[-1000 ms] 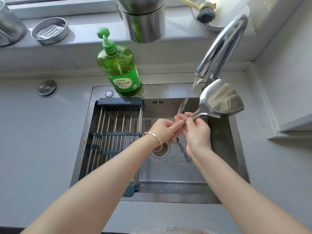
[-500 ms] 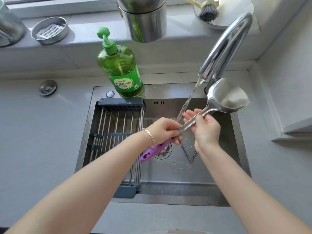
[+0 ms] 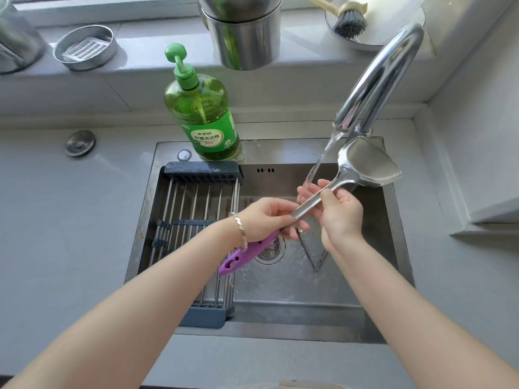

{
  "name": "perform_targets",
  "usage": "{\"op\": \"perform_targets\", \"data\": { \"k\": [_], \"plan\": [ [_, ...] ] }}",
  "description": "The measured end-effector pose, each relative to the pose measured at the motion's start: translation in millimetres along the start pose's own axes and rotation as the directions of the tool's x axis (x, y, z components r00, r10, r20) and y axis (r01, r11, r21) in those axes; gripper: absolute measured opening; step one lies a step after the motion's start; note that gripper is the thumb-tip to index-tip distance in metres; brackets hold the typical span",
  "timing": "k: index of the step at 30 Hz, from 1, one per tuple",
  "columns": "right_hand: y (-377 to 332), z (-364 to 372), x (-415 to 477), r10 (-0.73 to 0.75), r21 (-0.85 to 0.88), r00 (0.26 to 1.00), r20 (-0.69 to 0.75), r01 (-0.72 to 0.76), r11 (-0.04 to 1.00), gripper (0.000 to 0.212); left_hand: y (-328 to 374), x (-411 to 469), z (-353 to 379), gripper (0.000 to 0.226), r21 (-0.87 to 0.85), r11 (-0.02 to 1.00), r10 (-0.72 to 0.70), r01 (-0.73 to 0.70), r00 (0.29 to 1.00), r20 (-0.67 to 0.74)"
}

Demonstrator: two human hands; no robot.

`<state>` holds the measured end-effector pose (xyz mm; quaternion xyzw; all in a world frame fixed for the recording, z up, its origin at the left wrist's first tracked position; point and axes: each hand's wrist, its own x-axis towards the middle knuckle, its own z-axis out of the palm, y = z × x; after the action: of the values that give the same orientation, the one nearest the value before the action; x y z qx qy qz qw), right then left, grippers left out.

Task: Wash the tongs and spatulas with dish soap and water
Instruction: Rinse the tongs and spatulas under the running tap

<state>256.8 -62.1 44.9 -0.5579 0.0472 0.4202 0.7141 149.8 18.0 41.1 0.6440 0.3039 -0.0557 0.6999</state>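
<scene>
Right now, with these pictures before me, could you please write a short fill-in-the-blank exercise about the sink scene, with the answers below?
1. The left hand and the right hand hold one spatula, whose handle end is ____ in colour.
2. The dish soap bottle at the back rim of the sink is ____ in colour.
3. The bracelet is on the ____ wrist.

Missing words: purple; green; left.
</scene>
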Motion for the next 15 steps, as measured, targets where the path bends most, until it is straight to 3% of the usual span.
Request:
{"op": "perform_targets", "data": {
  "k": [2, 6, 7, 10, 13, 15],
  "plan": [
    [3, 1, -2, 0.011, -0.005, 1.0, 0.019, -0.011, 1.0, 0.019, -2, -6, -7, 0.032, -0.026, 0.997, -0.065, 0.067, 0.997, 0.047],
    [8, 5, -3, 0.019, 0.038, 0.997, 0.069, -0.022, 0.999, 0.016, -8, -22, -16, 0.016, -0.035, 0.969, -0.24, 0.245, 0.965, 0.107],
    [11, 5, -4, 0.035, 0.062, 0.995, 0.091, -0.041, 0.997, 0.015, -10, -26, -18, 0.024, -0.008, 0.962, -0.27, 0.273, 0.957, 0.109],
    [24, 3, -5, 0.117, 0.15, 0.984, 0.135, -0.137, 0.979, 0.018, -17, -33, -16, 0.038, 0.119, 0.948, -0.293, 0.295, 0.956, -0.029],
    [39, 5, -7, 0.205, 0.215, 0.975, 0.084, -0.218, 0.952, 0.023, -27, -34, -13, 0.036, 0.359, 0.89, -0.202, 0.283, 0.948, -0.245],
    [49, 7, -10, 0.244, 0.214, 0.968, 0.05, -0.249, 0.944, 0.022, -30, -36, -11, 0.03, 0.381, 0.865, -0.223, 0.327, 0.93, -0.293]
  ]
}}
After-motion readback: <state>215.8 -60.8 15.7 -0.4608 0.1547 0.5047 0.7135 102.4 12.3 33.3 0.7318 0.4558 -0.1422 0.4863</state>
